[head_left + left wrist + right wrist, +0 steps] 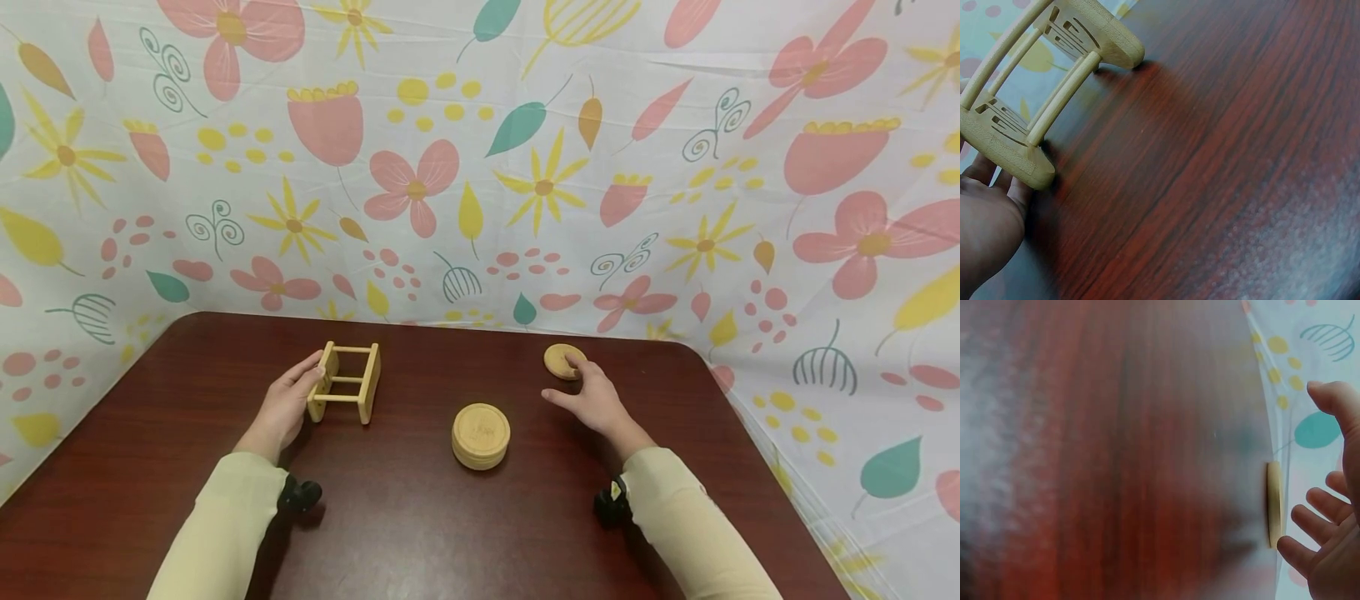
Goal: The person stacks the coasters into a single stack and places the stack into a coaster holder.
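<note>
Wooden rack (346, 380) on the left, left hand (283, 406) gripping its side, right hand (594, 402) loosely spread, gripping nothing, near far-right coaster (557, 361), coaster stack (481, 435) between.

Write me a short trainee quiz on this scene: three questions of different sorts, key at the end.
1. Which lies nearer the far edge of the table: the coaster stack or the single coaster?
2. True or false: the right grip is clasped round the coaster stack.
3. The left grip is on: A) the coaster stack; B) the wooden coaster holder; C) the single coaster.

Key: 1. The single coaster. 2. False: it is beside the single coaster, fingers extended. 3. B.
</note>
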Demonstrator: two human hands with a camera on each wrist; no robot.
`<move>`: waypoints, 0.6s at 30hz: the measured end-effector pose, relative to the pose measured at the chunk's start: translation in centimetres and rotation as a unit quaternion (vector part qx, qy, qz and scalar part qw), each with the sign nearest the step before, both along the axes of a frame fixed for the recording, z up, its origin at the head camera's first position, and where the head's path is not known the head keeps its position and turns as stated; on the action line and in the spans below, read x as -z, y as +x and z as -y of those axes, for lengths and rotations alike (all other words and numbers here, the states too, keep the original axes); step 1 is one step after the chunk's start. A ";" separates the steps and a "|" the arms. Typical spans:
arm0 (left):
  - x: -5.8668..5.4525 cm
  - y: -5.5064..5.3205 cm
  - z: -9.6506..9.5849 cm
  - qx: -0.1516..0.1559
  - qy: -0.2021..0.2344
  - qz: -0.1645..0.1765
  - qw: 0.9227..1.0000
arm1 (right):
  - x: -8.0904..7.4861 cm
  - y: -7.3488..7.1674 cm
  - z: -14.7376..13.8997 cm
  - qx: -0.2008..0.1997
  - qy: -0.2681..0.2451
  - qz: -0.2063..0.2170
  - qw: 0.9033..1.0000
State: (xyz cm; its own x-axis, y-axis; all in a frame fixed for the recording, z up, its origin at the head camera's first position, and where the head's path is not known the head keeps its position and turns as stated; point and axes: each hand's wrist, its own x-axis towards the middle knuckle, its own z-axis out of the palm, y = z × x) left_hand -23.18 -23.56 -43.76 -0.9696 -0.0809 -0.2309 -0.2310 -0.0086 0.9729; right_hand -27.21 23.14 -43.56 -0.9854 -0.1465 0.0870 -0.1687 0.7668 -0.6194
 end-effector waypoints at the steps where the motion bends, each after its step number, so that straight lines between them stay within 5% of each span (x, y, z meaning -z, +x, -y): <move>1: 0.0 0.0 0.0 -0.001 0.001 0.000 1.000 | 0.0 -0.1 0.0 0.001 0.000 -0.001 1.000; 18: 0.2 -0.1 0.0 -0.010 0.006 -0.003 1.000 | -0.3 -1.9 -0.6 0.042 0.013 0.002 0.999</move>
